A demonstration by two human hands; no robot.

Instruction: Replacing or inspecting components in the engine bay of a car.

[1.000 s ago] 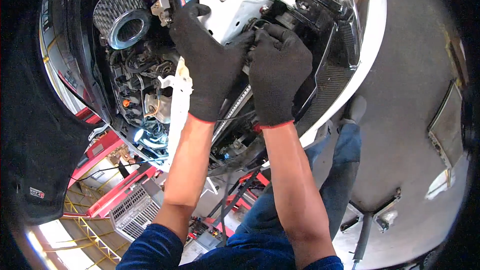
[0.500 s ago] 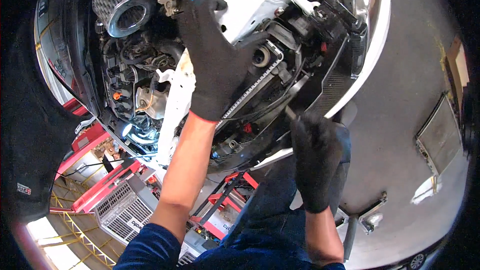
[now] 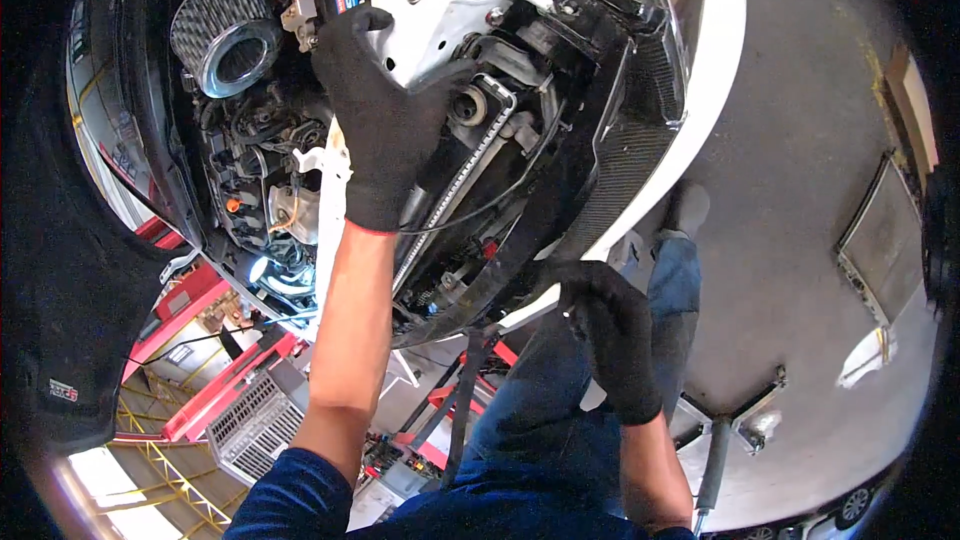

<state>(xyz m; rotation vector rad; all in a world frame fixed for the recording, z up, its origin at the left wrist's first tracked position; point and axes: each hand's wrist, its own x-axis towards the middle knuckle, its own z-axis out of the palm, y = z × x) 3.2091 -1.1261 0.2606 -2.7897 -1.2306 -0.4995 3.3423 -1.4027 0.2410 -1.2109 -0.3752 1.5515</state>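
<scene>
Since earlier, our right hand (image 3: 615, 340) dropped below the radiator (image 3: 470, 180), loosely curled, maybe pinching something; left hand (image 3: 385, 115) stays gripping its upper end.

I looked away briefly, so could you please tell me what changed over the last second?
The right hand left the engine bay and dropped beside the jeans, fingers curled. The left hand stayed on the white panel near the air filter.

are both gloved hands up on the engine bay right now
No, only the left hand rests on the white engine bay part; the right hand is down below the bumper, near the person's jeans.
</scene>
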